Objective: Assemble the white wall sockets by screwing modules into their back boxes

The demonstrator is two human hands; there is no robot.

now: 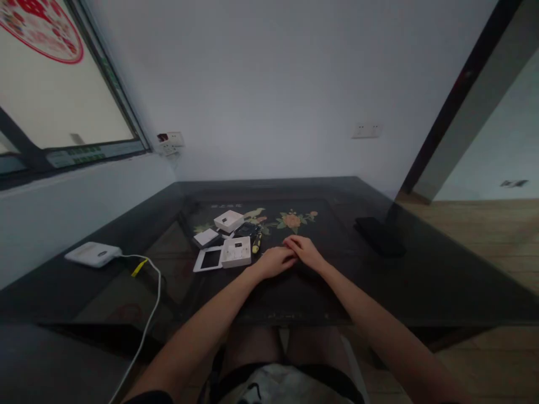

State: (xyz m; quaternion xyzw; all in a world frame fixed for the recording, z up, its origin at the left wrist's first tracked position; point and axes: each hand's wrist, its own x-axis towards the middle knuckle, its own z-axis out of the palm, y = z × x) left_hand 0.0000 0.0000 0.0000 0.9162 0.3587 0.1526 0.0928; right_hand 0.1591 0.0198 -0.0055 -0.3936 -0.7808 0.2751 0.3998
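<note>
My left hand (pixel 275 262) lies on the dark tabletop, palm down, holding nothing. Its fingertips meet my right hand (pixel 306 252), whose loosely stretched fingers rest against them; some fingertips are hidden there. Just left of my left hand is a yellow and black screwdriver-like tool (pixel 256 243). Beside it sits an open white plastic box (pixel 236 252) with a white frame around a dark panel (pixel 210 258) next to it. Behind these are a second open white box (pixel 228 220), a closed-looking white block (pixel 206 238) and a small black part (pixel 246 229).
A white device (pixel 93 254) stands on the left with a white cable (pixel 156 297) running off the front edge; a yellow tag (pixel 140 267) is near the cable. To the right lies a black case-like object (pixel 379 236). The table (pixel 421 292) meets a wall with sockets (pixel 366 131).
</note>
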